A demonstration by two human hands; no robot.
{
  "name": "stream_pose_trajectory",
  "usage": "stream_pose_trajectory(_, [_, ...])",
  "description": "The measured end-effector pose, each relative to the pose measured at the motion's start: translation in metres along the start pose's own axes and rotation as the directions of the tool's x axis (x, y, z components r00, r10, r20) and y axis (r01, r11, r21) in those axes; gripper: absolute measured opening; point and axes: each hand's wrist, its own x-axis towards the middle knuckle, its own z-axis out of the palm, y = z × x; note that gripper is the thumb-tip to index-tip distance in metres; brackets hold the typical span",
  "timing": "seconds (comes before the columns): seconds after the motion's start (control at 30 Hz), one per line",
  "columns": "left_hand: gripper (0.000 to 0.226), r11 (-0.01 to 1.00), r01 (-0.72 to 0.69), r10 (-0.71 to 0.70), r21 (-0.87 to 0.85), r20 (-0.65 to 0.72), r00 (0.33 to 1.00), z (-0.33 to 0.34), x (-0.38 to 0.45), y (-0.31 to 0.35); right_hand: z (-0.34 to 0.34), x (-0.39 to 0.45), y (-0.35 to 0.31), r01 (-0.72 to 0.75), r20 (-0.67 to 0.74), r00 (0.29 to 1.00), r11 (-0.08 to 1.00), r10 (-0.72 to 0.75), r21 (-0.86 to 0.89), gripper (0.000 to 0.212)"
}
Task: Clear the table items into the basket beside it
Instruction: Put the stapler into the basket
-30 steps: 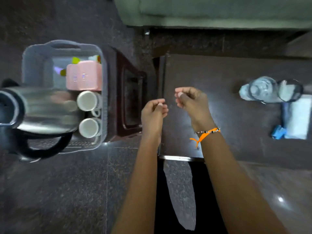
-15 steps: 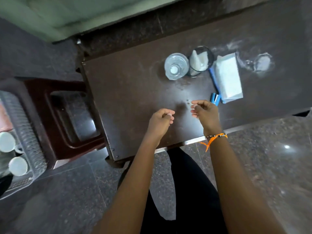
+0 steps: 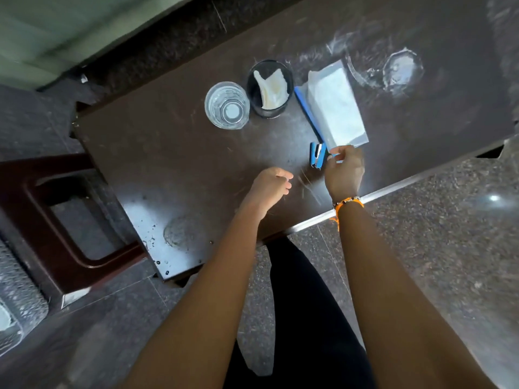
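On the dark brown table point(image 3: 174, 153) stand a clear glass point(image 3: 227, 105) and a black cup point(image 3: 269, 88) with white tissue in it. A white packet point(image 3: 335, 105) lies to their right, on top of a blue pen-like strip point(image 3: 307, 113). A small blue stapler point(image 3: 317, 155) lies just in front of the packet. My right hand point(image 3: 344, 171) has its fingertips at the packet's near corner, right of the stapler; whether they grip it is unclear. My left hand point(image 3: 271, 186) hovers over the table's near part, fingers curled, holding nothing. The grey basket point(image 3: 16, 304) shows only at the far left edge.
A dark red plastic stool point(image 3: 56, 220) stands between the table and the basket. White ring marks point(image 3: 398, 68) stain the table's far right. A green sofa edge point(image 3: 56, 29) runs along the top left. The floor is dark speckled stone.
The view has swung right, from the basket to the table. My right hand has reached forward to the packet's near corner. My left hand has stayed curled over the table.
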Motion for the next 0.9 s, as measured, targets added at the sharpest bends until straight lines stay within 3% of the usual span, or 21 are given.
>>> stream_pose_trajectory(0.1, [0.036,1.0,0.014,-0.014,-0.01,-0.007,1.0,0.003,0.008,0.002,0.009,0.007,0.005,-0.002,0.111,0.994,0.998,0.009,-0.06,0.026])
stream_pose_trajectory(0.2, [0.036,0.999,0.035,-0.036,-0.035,-0.03,0.999,0.005,0.011,-0.001,0.021,0.004,0.004,0.126,0.243,0.967,0.966,-0.07,-0.226,0.031])
stream_pose_trajectory(0.33, [0.035,0.993,0.071,-0.077,-0.096,-0.053,0.996,0.001,0.006,-0.012,0.036,0.002,0.003,0.329,0.402,0.906,0.818,-0.133,-0.471,0.032])
stream_pose_trajectory(0.43, [0.033,0.982,0.078,-0.091,-0.173,-0.072,0.993,-0.008,-0.003,-0.026,0.043,0.001,0.002,0.39,0.41,0.896,0.747,-0.172,-0.538,0.027])
stream_pose_trajectory(0.57, [0.029,0.929,0.034,-0.092,-0.369,-0.142,0.986,-0.025,-0.016,-0.046,0.052,-0.013,-0.009,0.381,0.451,0.87,0.853,-0.2,-0.356,0.025])
stream_pose_trajectory(0.7, [0.028,0.86,-0.041,-0.111,-0.509,-0.265,0.958,-0.052,-0.036,-0.072,0.07,-0.052,-0.031,0.397,0.579,0.767,0.913,-0.275,-0.091,0.028])
stream_pose_trajectory(0.83, [0.029,0.766,-0.07,-0.204,-0.638,-0.346,0.916,-0.082,-0.059,-0.104,0.087,-0.093,-0.057,0.145,0.677,0.721,0.988,-0.148,0.061,0.027])
stream_pose_trajectory(0.9, [0.029,0.688,-0.122,-0.251,-0.716,-0.392,0.885,-0.103,-0.076,-0.128,0.101,-0.121,-0.076,0.104,0.711,0.688,0.99,-0.142,0.097,0.02])
